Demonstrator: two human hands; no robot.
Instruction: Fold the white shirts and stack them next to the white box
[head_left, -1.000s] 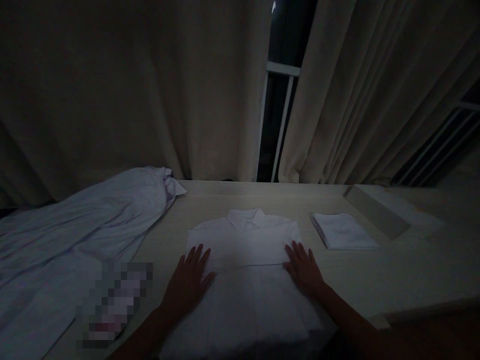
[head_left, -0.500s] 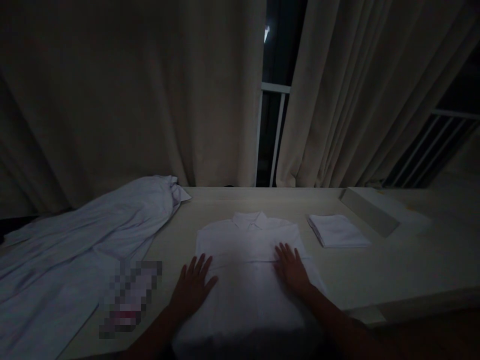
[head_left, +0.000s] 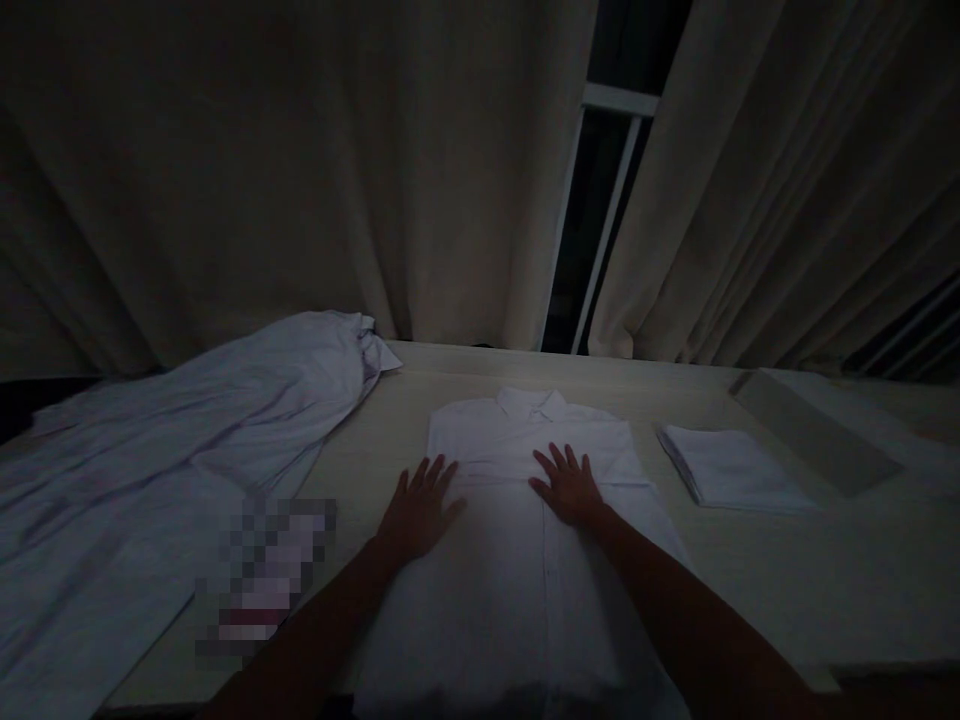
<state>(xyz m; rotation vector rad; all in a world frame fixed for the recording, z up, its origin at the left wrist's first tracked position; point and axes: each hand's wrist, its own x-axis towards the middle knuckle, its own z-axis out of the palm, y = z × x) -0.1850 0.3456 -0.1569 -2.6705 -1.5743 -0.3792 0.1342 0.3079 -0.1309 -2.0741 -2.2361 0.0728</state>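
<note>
Head cam is pretty dark, but you can make out a white shirt [head_left: 525,540] spread flat on the tabletop [head_left: 787,560], front side up, right in front of the person. Left hand [head_left: 420,510] lies palm down with fingers spread, half on the shirt's left edge around chest height and half on the bare tabletop just beside it. Right hand [head_left: 568,485] is flat too, fingers fanned out, resting near the middle of the shirt just below the collar area. So neither grip is clenched on anything, both are released and just lying on the cloth. The shirt sits under and between the two hands.

Direction-wise: the collar [head_left: 534,403] points away from the person toward the curtains [head_left: 300,170], and the hem comes back to the near edge of the tabletop and out the bottom of the view. Long axis runs straight front to back, with the button line going down the middle.

Other stuff: a loose pile of pale cloth [head_left: 172,450] lying off to the left, a small folded white piece [head_left: 731,467] just right of the shirt, and a flat light box [head_left: 814,430] beyond that. A blurred-out patch sits near the left forearm, can't tell what it is.
</note>
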